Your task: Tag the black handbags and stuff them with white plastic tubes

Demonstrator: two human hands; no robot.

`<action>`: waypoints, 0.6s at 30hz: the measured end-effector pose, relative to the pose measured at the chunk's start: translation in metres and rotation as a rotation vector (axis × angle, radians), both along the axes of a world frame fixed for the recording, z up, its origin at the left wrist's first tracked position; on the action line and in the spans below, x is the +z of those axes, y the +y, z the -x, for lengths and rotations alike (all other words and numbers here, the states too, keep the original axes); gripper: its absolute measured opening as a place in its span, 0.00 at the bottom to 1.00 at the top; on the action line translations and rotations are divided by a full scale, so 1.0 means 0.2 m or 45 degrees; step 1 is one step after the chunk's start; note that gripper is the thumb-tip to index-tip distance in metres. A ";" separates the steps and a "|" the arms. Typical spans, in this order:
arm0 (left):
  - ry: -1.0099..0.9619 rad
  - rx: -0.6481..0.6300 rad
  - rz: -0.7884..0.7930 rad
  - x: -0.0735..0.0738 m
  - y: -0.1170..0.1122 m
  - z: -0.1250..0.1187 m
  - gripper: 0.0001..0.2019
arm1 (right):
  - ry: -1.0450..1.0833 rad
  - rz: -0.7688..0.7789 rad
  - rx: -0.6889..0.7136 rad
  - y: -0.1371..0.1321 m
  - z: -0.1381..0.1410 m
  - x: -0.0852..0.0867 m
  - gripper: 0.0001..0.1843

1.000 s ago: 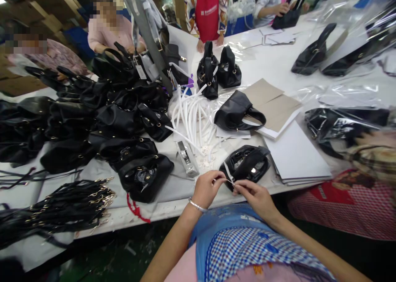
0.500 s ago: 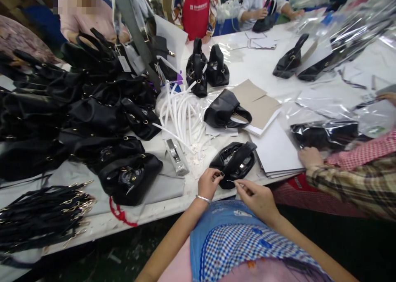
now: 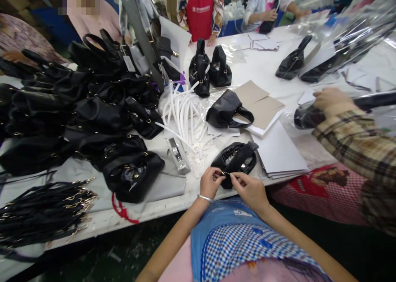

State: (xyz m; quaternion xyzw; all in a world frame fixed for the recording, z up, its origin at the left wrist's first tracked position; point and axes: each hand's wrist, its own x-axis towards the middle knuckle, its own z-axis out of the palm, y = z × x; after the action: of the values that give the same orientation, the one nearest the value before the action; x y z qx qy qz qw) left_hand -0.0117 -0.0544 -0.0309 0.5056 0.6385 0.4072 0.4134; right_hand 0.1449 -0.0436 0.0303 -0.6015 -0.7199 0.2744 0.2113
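My left hand (image 3: 210, 183) and my right hand (image 3: 249, 189) meet at the table's near edge, both pinched on a small thin piece (image 3: 226, 173) between their fingertips; it is too small to name. Right behind the fingers lies a small black handbag (image 3: 238, 160) on its side, touching the hands. A silver bracelet sits on my left wrist.
A heap of black handbags (image 3: 93, 108) fills the left of the white table (image 3: 173, 203). White tubes (image 3: 185, 117), a tape dispenser (image 3: 178, 155), card sheets (image 3: 278, 150) and black straps (image 3: 43, 207) lie around. A co-worker's plaid sleeve (image 3: 355, 145) reaches in from the right; other people stand at the far side.
My hands have come closer together, fingertips now meeting at the bag. The co-worker's hand on the right lifted from the table edge onto a plastic-wrapped bag farther back.
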 end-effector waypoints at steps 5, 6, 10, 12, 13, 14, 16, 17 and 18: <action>-0.030 -0.009 0.015 -0.02 -0.01 0.00 0.10 | 0.031 0.149 -0.014 0.01 0.01 -0.02 0.16; -0.023 -0.014 0.009 -0.03 -0.01 0.00 0.09 | 0.048 0.196 -0.024 0.02 0.02 -0.03 0.16; 0.036 -0.020 -0.005 -0.05 0.01 -0.01 0.04 | 0.137 0.383 -0.034 0.03 0.03 -0.06 0.18; 0.063 -0.039 0.008 -0.03 0.01 0.00 0.04 | 0.202 0.485 -0.004 0.03 0.02 -0.08 0.21; 0.073 -0.058 0.010 -0.02 0.01 0.02 0.05 | 0.235 0.530 0.024 0.03 0.00 -0.08 0.21; 0.081 -0.074 0.007 0.00 0.00 0.03 0.05 | 0.255 0.561 0.061 0.03 -0.02 -0.09 0.20; 0.077 -0.089 0.002 0.06 -0.02 0.07 0.05 | 0.224 0.556 0.151 0.03 -0.06 -0.09 0.16; 0.061 -0.084 0.004 0.09 -0.04 0.09 0.05 | 0.181 0.517 0.206 0.02 -0.08 -0.09 0.14; 0.032 -0.075 0.011 0.12 -0.05 0.11 0.06 | 0.135 0.462 0.269 0.02 -0.11 -0.08 0.11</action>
State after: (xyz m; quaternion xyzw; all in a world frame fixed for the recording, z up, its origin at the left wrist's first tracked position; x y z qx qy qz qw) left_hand -0.0338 -0.0643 -0.0071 0.5273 0.6304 0.3857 0.4193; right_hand 0.1661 -0.0403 0.0148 -0.5357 -0.7057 0.4512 0.1072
